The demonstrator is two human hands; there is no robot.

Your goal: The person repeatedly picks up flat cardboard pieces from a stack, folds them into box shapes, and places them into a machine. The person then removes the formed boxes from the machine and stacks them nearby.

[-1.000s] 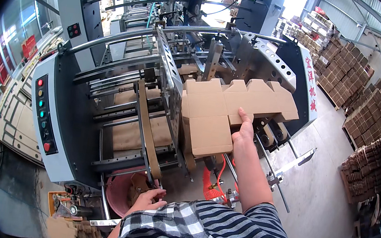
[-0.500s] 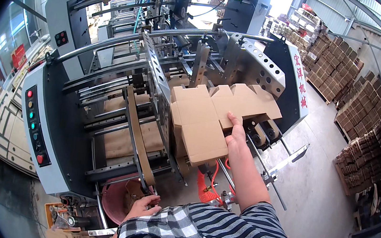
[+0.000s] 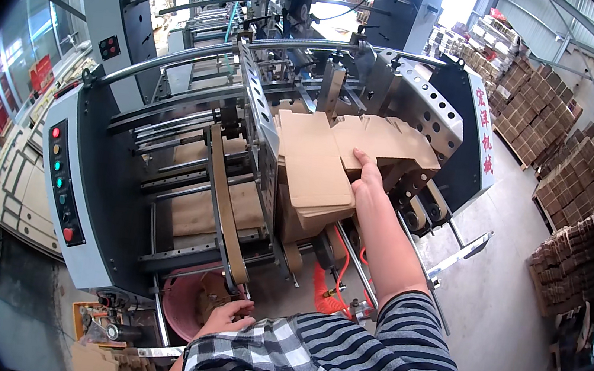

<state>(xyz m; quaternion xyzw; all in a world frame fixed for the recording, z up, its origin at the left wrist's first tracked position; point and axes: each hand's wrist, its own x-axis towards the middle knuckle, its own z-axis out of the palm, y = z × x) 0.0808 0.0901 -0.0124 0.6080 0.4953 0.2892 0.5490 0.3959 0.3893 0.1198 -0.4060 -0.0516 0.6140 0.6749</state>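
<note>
Tan, flat, notched cardbd. blanks [image 3: 315, 162] are stacked in mach. [image 3: 106, 183], gripped by R hand [image 3: 367, 178]; L hand [image 3: 225, 319] is part-curled, contents can't be told. Gray flr. [image 3: 483, 285] and palletized bundles [image 3: 536, 104] are seen at R.

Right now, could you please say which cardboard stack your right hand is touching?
The die-cut cardboard stack in the machine, between its perforated plates, with the right hand on it; other stacks stand outside the machine.

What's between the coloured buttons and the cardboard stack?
From buttons to cardboard stack, the head view shows a dark side panel, metal rods, a tan belt and a metal plate with holes.
</note>
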